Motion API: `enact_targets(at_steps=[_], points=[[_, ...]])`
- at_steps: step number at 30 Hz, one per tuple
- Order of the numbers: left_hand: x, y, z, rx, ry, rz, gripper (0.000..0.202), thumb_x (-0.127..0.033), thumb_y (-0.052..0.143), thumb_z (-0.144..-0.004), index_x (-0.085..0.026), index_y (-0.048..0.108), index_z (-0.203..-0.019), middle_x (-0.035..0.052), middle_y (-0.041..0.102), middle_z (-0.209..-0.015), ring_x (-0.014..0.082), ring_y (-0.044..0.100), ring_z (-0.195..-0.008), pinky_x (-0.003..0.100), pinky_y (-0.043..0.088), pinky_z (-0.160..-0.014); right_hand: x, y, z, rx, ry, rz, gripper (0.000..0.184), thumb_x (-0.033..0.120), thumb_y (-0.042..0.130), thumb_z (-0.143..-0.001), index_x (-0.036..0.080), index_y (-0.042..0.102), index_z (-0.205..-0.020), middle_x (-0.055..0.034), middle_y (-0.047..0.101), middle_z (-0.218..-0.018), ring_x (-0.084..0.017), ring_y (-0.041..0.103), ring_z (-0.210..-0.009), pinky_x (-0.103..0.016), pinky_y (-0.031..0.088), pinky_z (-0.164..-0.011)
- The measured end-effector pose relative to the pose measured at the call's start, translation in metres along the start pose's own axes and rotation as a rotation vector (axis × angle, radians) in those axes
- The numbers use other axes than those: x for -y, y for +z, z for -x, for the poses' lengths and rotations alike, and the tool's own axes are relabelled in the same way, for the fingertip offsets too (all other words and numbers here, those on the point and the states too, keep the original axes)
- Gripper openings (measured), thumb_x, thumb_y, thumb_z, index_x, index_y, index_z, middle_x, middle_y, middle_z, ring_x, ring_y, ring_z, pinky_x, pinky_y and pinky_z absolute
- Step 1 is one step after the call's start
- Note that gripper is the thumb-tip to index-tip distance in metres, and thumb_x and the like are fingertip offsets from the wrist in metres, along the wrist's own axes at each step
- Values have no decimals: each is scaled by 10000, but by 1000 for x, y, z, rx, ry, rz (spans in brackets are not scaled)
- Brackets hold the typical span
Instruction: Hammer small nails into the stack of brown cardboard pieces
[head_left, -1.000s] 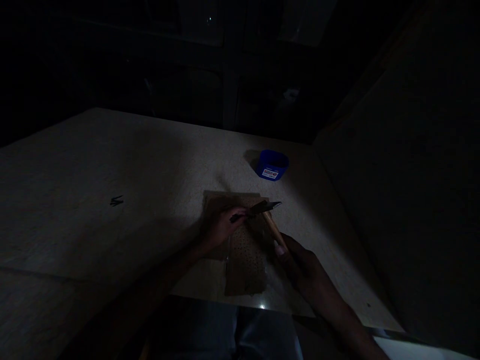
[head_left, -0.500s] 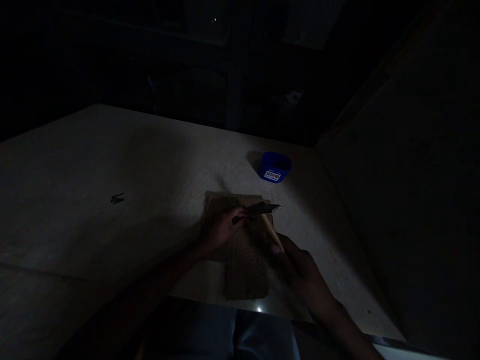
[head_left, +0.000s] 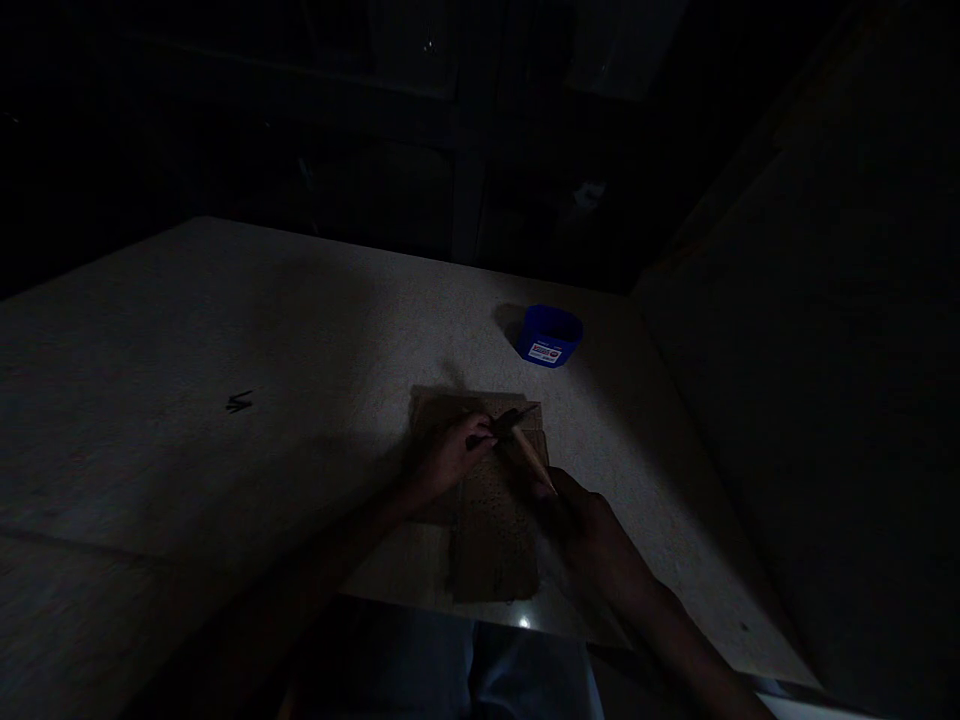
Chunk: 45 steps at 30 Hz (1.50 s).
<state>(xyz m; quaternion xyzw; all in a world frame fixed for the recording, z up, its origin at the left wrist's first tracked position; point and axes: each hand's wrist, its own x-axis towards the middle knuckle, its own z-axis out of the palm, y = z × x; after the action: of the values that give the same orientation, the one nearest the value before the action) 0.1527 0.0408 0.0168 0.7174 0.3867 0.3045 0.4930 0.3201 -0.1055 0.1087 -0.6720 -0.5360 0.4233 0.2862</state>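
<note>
Scene: a dim worktable (head_left: 225,320), lit only around the middle, seen from above the person's own arms.

Hammer: a hammer (head_left: 531,455) with a pale wooden handle and a dark metal head. It lies low over the far half of the board, the handle slanting back toward the right hand and the head pointing away and left.

Right hand: the right hand (head_left: 592,530) is wrapped round the lower end of the handle in a closed grip, the forearm running in from the lower right.

Left hand: the left hand (head_left: 448,458) rests on the board with its fingers curled together right at the hammer's head. It is too dark to tell whether they pinch anything.

Board: a flat brown board (head_left: 495,545), wider at its far end and peppered with rows of small dark dots. It lies near the table's front edge, under both hands.

Tub: a round blue tub (head_left: 549,335) with a white and red label stands beyond the board, well clear of it.

Left of centre: a few small dark slivers (head_left: 238,403) lie alone on the tabletop, well apart from the hands.

Right: a plain upright panel (head_left: 787,350) borders the table.
</note>
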Motion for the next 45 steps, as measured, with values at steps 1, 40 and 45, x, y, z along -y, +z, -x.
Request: enact_targets(at_steps=[1,40,45], points=[[0,0,0,-3,-1,-3,141,-150,659,-849,-211,635,-974,29,775,-964,199,747,-950,310,591,-837,0,0,0,-1,-6,3,550,571,405,-995,179,622,-1314,-90,779,-927,-255,727,-834,-294,523,-693],[1,-6,-5,65,-11,-17,124,-152,673,-842,-207,598,-926,29,770,-927,207,752,-915,273,570,-745,4,-4,-5,48,13,101,484,540,361,-1006,184,629,-1195,-83,755,-804,-257,709,-717,-291,436,-592],[0,-7,-6,87,-14,-17,111,-160,678,-837,-200,608,-913,44,774,-936,210,753,-919,288,574,-769,1,-5,-6,33,24,104,442,516,375,-1003,197,628,-1175,-84,756,-828,-261,716,-740,-294,450,-612]])
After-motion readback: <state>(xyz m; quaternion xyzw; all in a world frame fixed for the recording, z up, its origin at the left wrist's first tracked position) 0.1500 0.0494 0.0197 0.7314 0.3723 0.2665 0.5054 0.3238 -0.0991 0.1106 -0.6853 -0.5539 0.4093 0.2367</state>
